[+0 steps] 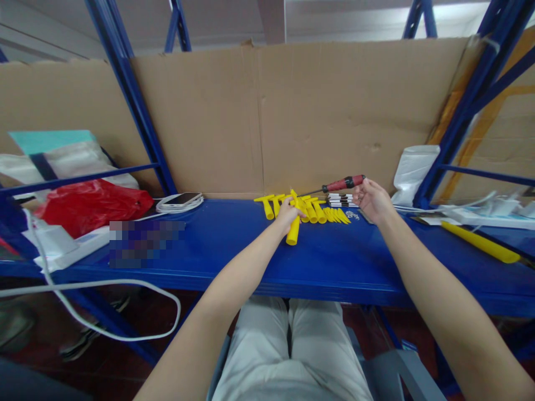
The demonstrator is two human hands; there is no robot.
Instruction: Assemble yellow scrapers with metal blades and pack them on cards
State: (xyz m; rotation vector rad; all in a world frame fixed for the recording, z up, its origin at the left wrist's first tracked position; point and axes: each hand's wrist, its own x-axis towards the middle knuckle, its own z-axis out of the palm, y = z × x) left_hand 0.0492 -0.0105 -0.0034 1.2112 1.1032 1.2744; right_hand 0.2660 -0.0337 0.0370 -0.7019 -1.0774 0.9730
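Left hand: the left hand [287, 214] was closed around a yellow T-shaped piece [292, 236], above the middle of the table [234, 239], nearer to its back edge than to its front edge.
Right hand: the right hand [373, 200] gripped with its fingers the handle end of a screwdriver [343, 183].
Screwdriver shaft: it pointed at the upper part of the piece; I could not tell if it touched.
Back edge: other yellow pieces [320, 214] stood in a row there, with yellow wedges [334, 215] and small shiny parts [351, 215] to their right.
Slip danger: with the grip so far back, the shaft could perhaps slide off and poke the left hand.
Scatter danger: a careless right wrist could sweep the shiny parts away.
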